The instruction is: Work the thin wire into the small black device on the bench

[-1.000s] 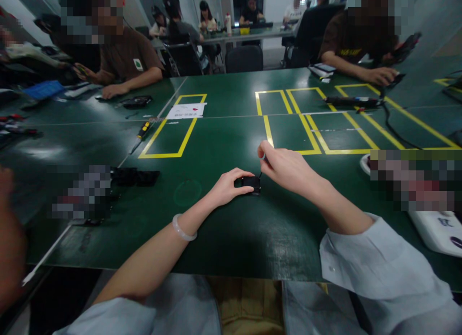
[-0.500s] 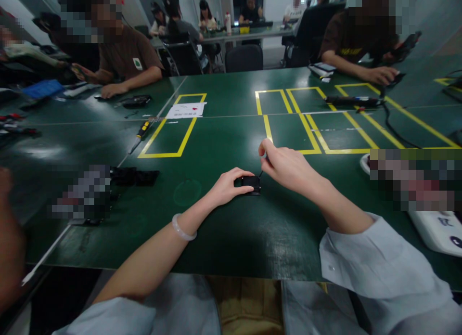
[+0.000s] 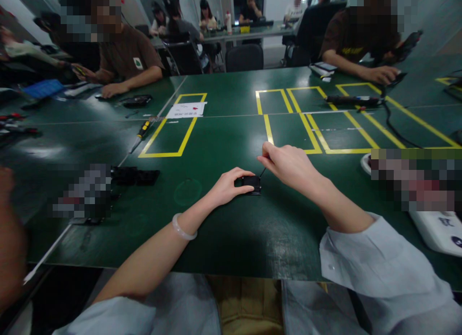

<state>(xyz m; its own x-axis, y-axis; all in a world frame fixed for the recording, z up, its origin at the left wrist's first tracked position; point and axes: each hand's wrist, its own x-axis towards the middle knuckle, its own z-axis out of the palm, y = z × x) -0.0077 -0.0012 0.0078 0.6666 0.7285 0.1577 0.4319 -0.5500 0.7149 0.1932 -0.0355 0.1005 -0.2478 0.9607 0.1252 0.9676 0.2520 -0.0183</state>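
On the green table, my left hand (image 3: 233,185) grips a small black rectangular part (image 3: 251,183) between thumb and fingers, holding it down against the surface. Just to its right and a little higher is my right hand (image 3: 287,162), with thumb and index finger pinched together. A thin dark rod-like tool (image 3: 263,172) slants from that pinch down to the right edge of the black part. Its upper end is hidden in my fingers, so its exact kind cannot be made out.
Left lie several black parts (image 3: 135,175) and a yellow-black screwdriver (image 3: 143,129). Yellow tape outlines (image 3: 183,145) and a paper label (image 3: 186,110) mark the table. A white case (image 3: 438,229) stands right. Co-workers sit across, one with a hand (image 3: 384,75) on a dark object.
My right hand has rotated, its knuckles rolling over and the fingertips turning left around the thin tool. My left hand and the black part stay in place.
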